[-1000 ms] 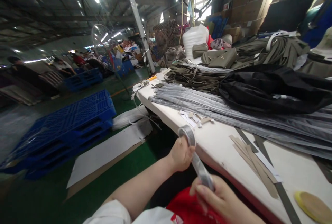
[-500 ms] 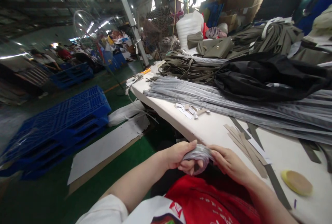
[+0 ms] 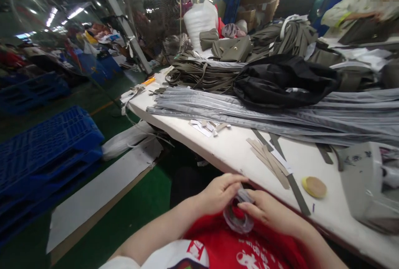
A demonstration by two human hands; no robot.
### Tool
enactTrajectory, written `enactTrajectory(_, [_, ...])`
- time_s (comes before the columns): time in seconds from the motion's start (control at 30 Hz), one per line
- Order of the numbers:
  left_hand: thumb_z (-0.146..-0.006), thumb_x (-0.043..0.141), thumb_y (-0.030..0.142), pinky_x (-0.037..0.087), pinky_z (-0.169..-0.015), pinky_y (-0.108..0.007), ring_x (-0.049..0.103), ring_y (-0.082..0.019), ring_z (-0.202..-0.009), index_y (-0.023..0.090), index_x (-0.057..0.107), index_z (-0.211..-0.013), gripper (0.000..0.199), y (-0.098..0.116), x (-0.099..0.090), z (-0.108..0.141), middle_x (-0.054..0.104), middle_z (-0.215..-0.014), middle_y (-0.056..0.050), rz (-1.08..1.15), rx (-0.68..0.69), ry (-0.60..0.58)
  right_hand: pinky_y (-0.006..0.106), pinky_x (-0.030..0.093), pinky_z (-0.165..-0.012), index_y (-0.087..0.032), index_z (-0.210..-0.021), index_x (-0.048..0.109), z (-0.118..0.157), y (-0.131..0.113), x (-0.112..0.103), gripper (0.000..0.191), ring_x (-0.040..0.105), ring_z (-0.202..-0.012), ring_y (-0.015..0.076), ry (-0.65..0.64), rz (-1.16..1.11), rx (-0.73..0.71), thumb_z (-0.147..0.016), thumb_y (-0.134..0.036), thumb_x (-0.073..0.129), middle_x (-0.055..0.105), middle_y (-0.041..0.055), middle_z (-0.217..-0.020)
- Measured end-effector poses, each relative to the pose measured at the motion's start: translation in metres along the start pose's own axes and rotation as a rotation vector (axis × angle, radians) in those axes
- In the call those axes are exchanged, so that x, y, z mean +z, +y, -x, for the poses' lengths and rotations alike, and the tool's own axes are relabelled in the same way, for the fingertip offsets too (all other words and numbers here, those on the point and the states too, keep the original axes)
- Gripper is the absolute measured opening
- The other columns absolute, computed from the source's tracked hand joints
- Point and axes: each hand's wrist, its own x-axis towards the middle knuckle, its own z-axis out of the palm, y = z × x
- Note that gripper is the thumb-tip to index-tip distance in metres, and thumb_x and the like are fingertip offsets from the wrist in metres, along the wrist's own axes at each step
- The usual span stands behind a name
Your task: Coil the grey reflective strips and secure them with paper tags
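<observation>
Grey coil (image 3: 239,227) held over red garment (image 3: 224,246), beside desk (image 3: 230,148); right hand (image 3: 264,207) closed on coil, left hand (image 3: 222,193) half-curled at top, grip unclear; winding apparently being done, even tension called for next

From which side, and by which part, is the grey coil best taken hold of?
I would pinch the coil by its lower rim, coming from the near side. The left hand and right hand crowd its top, whereas the lower curve looks uncovered, and the open centre likely leaves room for a thumb.
</observation>
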Motion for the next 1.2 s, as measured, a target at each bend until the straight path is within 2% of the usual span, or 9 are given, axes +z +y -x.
enactTrajectory(0.07, [-0.098, 0.038, 0.044, 0.045, -0.085, -0.03, 0.06, -0.019, -0.092, 0.02, 0.066, -0.12, 0.043, 0.003, 0.007, 0.008, 0.067, -0.101, -0.008, -0.215, 0.015, -0.159, 0.025, 0.047, -0.072, -0.017, -0.094, 0.069, 0.008, 0.003, 0.009, 0.03, 0.065, -0.077, 0.0194, -0.029, 0.036, 0.052, -0.092, -0.041, 0.051, 0.074, 0.0041, -0.09])
enactTrajectory(0.17, [-0.099, 0.037, 0.04, 0.046, -0.08, -0.027, 0.061, -0.017, -0.086, 0.02, 0.071, -0.111, 0.041, 0.001, 0.014, 0.018, 0.068, -0.094, -0.007, -0.287, -0.034, -0.199, 0.024, 0.045, -0.066, -0.018, -0.088, 0.07, 0.015, 0.012, 0.01, 0.032, 0.064, -0.072, 0.0173, 0.02, 0.038, 0.097, -0.093, -0.043, 0.05, 0.073, 0.0021, -0.083])
enactTrajectory(0.27, [-0.097, 0.042, 0.042, 0.047, -0.078, -0.025, 0.062, -0.016, -0.082, 0.018, 0.075, -0.098, 0.04, -0.004, 0.013, 0.022, 0.068, -0.088, -0.006, -0.215, -0.097, -0.2, 0.027, 0.045, -0.07, -0.02, -0.09, 0.069, 0.019, 0.031, -0.01, 0.034, 0.064, -0.077, 0.0183, 0.391, 0.182, 0.191, -0.097, -0.041, 0.043, 0.072, 0.003, -0.086])
enactTrajectory(0.4, [-0.095, 0.046, 0.046, 0.048, -0.075, -0.024, 0.062, -0.015, -0.081, 0.018, 0.075, -0.098, 0.041, -0.005, 0.007, 0.021, 0.066, -0.09, -0.006, -0.167, -0.179, -0.196, 0.035, 0.045, -0.079, -0.015, -0.103, 0.063, 0.016, 0.063, -0.035, 0.022, 0.062, -0.089, 0.0256, 0.853, 0.748, 0.376, -0.092, -0.029, 0.051, 0.067, 0.011, -0.095])
enactTrajectory(0.57, [-0.094, 0.045, 0.048, 0.048, -0.072, -0.023, 0.062, -0.015, -0.078, 0.016, 0.075, -0.099, 0.045, -0.002, 0.004, 0.021, 0.066, -0.089, -0.007, -0.153, -0.209, -0.189, 0.036, 0.044, -0.073, -0.014, -0.098, 0.062, 0.008, 0.082, -0.034, 0.014, 0.059, -0.081, 0.0258, 0.811, 1.115, 0.417, -0.087, -0.013, 0.053, 0.064, 0.0101, -0.085])
enactTrajectory(0.77, [-0.093, 0.045, 0.053, 0.049, -0.076, -0.024, 0.064, -0.016, -0.082, 0.015, 0.075, -0.099, 0.049, -0.001, 0.002, 0.025, 0.069, -0.092, -0.008, -0.113, -0.233, -0.167, 0.036, 0.043, -0.069, -0.014, -0.101, 0.061, 0.01, 0.086, -0.032, 0.016, 0.059, -0.078, 0.0256, 0.783, 1.176, 0.375, -0.092, -0.024, 0.053, 0.063, 0.009, -0.082])
enactTrajectory(1.0, [-0.09, 0.046, 0.06, 0.051, -0.077, -0.026, 0.065, -0.016, -0.08, 0.014, 0.075, -0.099, 0.055, 0.003, 0.002, 0.027, 0.07, -0.095, -0.009, -0.05, -0.247, -0.137, 0.035, 0.044, -0.068, -0.012, -0.104, 0.061, 0.011, 0.09, -0.032, 0.02, 0.061, -0.078, 0.0244, 0.726, 1.204, 0.37, -0.091, -0.011, 0.046, 0.065, 0.011, -0.085])
enactTrajectory(1.1, [-0.085, 0.05, 0.066, 0.052, -0.068, -0.026, 0.064, -0.015, -0.071, 0.012, 0.074, -0.101, 0.061, 0.002, 0.002, 0.029, 0.07, -0.091, -0.01, 0.082, -0.335, -0.137, 0.036, 0.045, -0.067, -0.014, -0.098, 0.062, 0.01, 0.091, -0.03, 0.019, 0.06, -0.077, 0.0255, 0.722, 1.217, 0.367, -0.095, -0.024, 0.046, 0.064, 0.0113, -0.084])
enactTrajectory(1.2, [-0.079, 0.055, 0.07, 0.051, -0.059, -0.025, 0.06, -0.013, -0.06, 0.01, 0.072, -0.104, 0.067, -0.002, 0.003, 0.033, 0.069, -0.083, -0.01, 0.245, -0.444, -0.156, 0.035, 0.045, -0.066, -0.014, -0.1, 0.062, 0.009, 0.092, -0.029, 0.021, 0.061, -0.077, 0.0246, 0.727, 1.22, 0.375, -0.089, -0.009, 0.044, 0.063, 0.0104, -0.083])
